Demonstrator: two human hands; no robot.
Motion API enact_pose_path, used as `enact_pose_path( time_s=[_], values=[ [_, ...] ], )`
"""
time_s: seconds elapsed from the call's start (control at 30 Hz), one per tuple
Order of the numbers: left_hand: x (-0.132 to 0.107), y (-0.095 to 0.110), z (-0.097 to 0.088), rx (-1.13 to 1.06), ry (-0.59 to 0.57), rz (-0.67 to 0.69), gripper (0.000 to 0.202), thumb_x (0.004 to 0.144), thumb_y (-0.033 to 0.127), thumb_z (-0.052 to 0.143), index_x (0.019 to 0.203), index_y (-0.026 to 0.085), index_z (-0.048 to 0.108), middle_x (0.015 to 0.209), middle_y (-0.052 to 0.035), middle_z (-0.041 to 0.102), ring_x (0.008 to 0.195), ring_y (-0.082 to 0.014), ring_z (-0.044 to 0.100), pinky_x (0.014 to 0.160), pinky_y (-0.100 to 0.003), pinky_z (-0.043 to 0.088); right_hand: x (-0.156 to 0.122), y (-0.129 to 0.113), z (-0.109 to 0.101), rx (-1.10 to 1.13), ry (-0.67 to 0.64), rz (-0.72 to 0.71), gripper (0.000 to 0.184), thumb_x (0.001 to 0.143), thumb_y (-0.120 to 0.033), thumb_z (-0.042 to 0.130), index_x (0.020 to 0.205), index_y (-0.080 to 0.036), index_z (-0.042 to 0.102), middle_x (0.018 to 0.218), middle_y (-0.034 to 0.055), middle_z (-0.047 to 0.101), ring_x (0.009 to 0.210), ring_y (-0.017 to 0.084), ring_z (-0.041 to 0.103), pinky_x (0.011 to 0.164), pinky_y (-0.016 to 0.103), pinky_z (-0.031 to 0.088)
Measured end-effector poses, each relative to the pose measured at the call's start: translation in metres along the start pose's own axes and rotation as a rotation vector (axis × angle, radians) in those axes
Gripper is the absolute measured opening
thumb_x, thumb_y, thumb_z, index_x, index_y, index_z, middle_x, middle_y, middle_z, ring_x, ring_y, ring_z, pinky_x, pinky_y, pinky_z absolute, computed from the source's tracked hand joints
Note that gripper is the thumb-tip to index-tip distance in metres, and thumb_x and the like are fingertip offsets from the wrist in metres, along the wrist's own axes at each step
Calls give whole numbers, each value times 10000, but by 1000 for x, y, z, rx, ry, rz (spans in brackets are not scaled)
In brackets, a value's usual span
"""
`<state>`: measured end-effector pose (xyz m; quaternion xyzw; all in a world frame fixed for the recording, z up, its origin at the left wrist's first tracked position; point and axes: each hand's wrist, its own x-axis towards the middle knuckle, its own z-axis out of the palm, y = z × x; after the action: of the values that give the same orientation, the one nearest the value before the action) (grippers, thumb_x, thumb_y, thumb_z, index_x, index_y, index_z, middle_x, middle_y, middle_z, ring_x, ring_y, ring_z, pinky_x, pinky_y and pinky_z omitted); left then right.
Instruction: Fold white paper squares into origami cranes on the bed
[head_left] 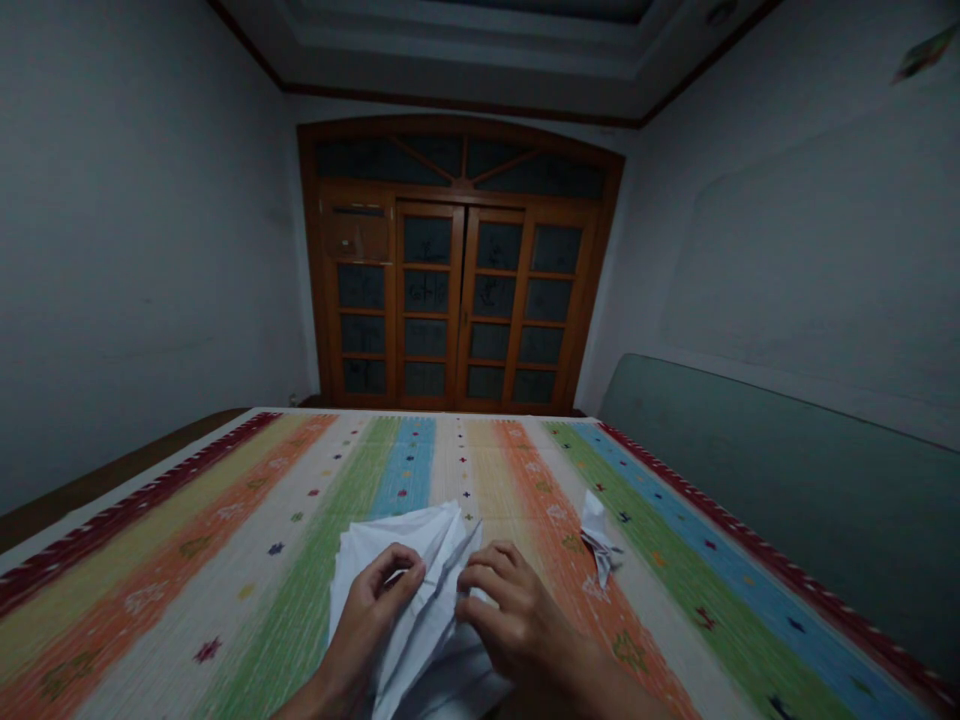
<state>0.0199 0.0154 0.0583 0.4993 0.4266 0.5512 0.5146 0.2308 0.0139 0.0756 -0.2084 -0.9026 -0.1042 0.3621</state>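
Observation:
White paper (420, 525), creased and partly folded, lies in front of me with its layers fanned and a pointed flap rising at the far right. My left hand (379, 600) pinches a fold of it between thumb and forefinger. On the opposite side, my right hand (506, 605) has its fingers curled with the thumb against the paper's right edge. Its fingertips are partly hidden behind the flap. Off to the right sits a small folded white paper figure (597, 530), touched by neither hand.
A striped, many-coloured cloth (292, 500) covers the table. A grey-green padded headboard-like panel (750, 450) runs along the right side. Wooden doors with glass panes (461, 290) stand beyond the far edge. A bare wall (150, 250) rises at left.

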Motion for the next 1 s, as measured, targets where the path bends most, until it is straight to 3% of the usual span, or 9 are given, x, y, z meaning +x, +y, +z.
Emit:
enact_pose_path(
  time_s=[0.13,0.3,0.43,0.53,0.77,0.9,1.0],
  values=[
    [-2,3,-1,-117,13,3,469,641,387,847,1049,233,674,1012,-50,677,1069,-310,608,880,-344,463,-2,3,0,45,-82,5,345,906,-36,405,1022,-236,661,983,109,747,943,257,659,793,418,564],
    [-8,9,4,-281,-162,-126,676,609,288,828,1239,273,584,1010,-47,705,979,-308,665,869,-394,471,-4,6,6,143,-48,32,347,952,-70,350,987,-220,661,889,104,708,840,230,638,702,361,566],
    [-9,10,5,-287,-173,-101,669,587,268,821,1214,273,587,1009,-47,703,979,-304,659,844,-367,466,-3,5,5,128,-37,42,350,948,-64,338,945,-213,655,828,87,674,771,220,595,672,339,542],
    [-6,7,2,-229,-150,-66,629,594,279,818,1188,261,611,1003,-47,688,983,-298,640,857,-354,451,0,4,3,108,-46,65,363,939,-44,341,1015,-206,656,812,74,662,748,216,575,682,336,531],
    [1,1,-5,-97,-79,-3,397,562,261,856,924,220,700,941,-15,631,901,-236,575,785,-282,436,-4,4,10,8,-76,80,307,854,-13,442,905,-206,675,841,80,628,768,217,567,626,299,490],
    [1,-3,-5,-172,-165,-18,420,611,271,876,967,230,657,858,12,621,751,-184,569,654,-243,418,-5,3,12,38,-105,114,299,793,15,504,897,-204,678,880,74,632,804,212,582,654,293,503],
    [4,-10,-5,-224,-233,10,472,585,261,903,979,230,646,854,7,642,759,-190,594,659,-247,440,-6,4,13,65,-142,147,317,757,24,551,939,-203,677,975,88,645,891,223,599,711,304,519]
  ],
)
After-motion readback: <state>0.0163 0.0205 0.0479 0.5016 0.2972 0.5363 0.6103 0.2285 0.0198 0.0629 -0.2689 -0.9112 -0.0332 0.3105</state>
